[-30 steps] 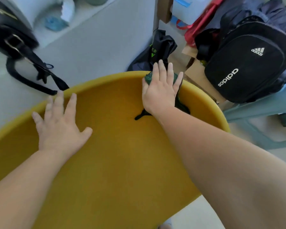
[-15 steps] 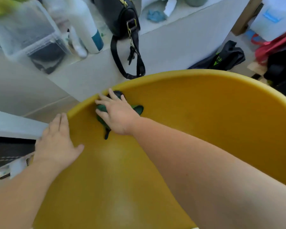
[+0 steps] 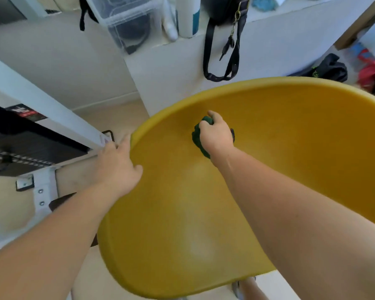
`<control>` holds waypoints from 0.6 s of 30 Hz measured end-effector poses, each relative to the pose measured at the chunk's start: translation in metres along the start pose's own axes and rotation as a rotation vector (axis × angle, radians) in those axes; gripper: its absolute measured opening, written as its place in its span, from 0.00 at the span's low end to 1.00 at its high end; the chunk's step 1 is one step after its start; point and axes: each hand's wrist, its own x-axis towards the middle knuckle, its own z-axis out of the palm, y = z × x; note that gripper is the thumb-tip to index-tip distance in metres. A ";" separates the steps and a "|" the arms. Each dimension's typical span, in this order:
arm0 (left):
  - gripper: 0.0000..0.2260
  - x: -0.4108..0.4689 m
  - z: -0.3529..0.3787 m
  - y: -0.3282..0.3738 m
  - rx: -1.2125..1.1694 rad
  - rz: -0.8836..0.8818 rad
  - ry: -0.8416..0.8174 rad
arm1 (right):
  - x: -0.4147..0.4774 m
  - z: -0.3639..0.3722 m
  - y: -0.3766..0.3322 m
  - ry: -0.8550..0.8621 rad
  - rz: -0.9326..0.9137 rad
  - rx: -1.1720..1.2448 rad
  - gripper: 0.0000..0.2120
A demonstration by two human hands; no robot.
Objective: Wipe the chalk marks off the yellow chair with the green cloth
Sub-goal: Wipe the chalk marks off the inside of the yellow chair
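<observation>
The yellow chair [image 3: 290, 131] fills the lower right of the head view, its curved shell facing me. My right hand [image 3: 217, 135] is closed around the bunched green cloth [image 3: 197, 137] and presses it against the inside of the backrest, a little below the left part of the rim. My left hand [image 3: 117, 165] grips the chair's left edge, thumb on the inner face and fingers over the rim. A faint pale smear [image 3: 200, 247] shows low on the seat. No distinct chalk lines are visible near the cloth.
A white ledge [image 3: 182, 61] stands behind the chair with a black bag's strap [image 3: 221, 61] hanging down and a clear plastic box [image 3: 126, 20] on top. A white table frame [image 3: 43, 109] lies at the left. Dark bags [image 3: 329, 68] sit at the far right.
My right hand moved the cloth from the right of the rim across to the left, then lower into the backrest and bunched it. My left hand shifted onto the chair's left edge.
</observation>
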 end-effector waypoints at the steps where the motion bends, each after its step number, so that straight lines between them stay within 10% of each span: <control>1: 0.36 -0.013 0.000 -0.013 -0.028 0.013 -0.007 | -0.008 0.007 -0.006 0.008 0.029 0.010 0.20; 8: 0.28 -0.069 0.009 -0.075 -0.177 0.138 -0.035 | -0.022 0.045 -0.024 0.133 0.158 -0.001 0.45; 18: 0.24 -0.106 0.024 -0.116 -0.320 0.248 -0.033 | -0.027 0.066 -0.011 0.240 0.169 -0.047 0.46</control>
